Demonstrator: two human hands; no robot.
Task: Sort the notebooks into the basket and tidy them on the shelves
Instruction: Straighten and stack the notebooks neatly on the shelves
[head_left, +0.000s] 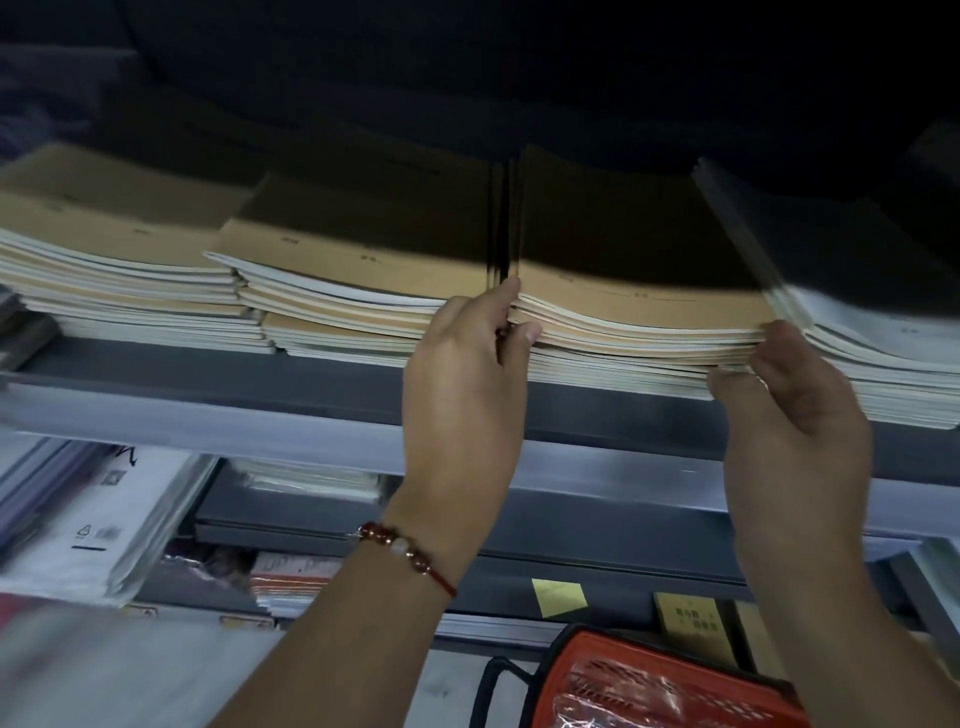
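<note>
On the shelf (311, 384), above the basket (649, 680): notebooks (639, 312) stacked. Left hand (462, 364) and right hand (800, 384) fingers clamped on the bundle's ends. Thin, floppy, slippery covers; likely sags, so support underneath.

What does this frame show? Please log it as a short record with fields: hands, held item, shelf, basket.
left hand: grips the left edge of a batch of brown notebooks
right hand: holds the batch's right edge
held item: top batch of a stack on the upper shelf
neighbours: more brown notebook stacks to the left
basket: red basket below, at the bottom edge
wrist: bead bracelet on the left
</note>
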